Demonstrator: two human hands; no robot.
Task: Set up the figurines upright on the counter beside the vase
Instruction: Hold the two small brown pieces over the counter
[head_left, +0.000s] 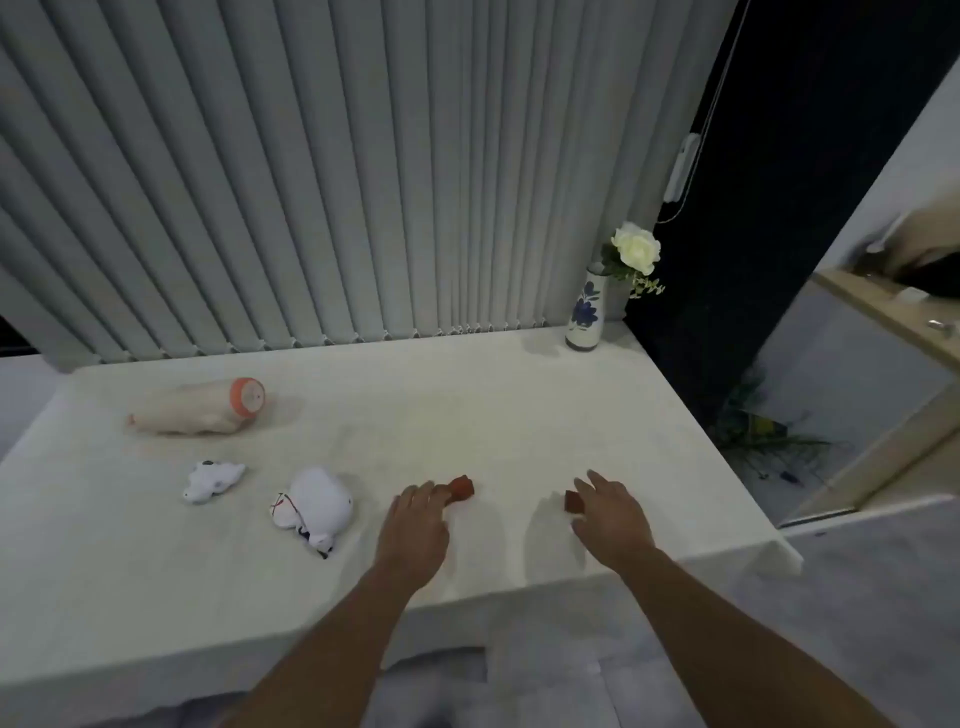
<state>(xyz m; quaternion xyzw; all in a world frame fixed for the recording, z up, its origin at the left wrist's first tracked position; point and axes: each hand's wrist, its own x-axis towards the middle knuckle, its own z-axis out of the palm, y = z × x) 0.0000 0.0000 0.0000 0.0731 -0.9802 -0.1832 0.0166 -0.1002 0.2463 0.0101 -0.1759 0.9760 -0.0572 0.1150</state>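
Observation:
A white vase (586, 317) with a blue flower print and a white rose stands at the counter's far right corner. Two small red-brown figurines lie near the front. My left hand (413, 525) touches the left one (461, 488) with its fingertips. My right hand (610, 512) hovers over the right one (573, 502), fingers spread, partly hiding it. A long pale pink figurine (197, 408) with an orange end lies on its side at the left. Two white figurines, a small one (212, 480) and a larger one (311, 506), lie toppled near it.
The counter (467, 405) is covered with a white cloth and ends at vertical grey blinds (337, 182) behind. To the right the counter edge drops to a dark gap with a plant (763, 431) and a wooden shelf (883, 306).

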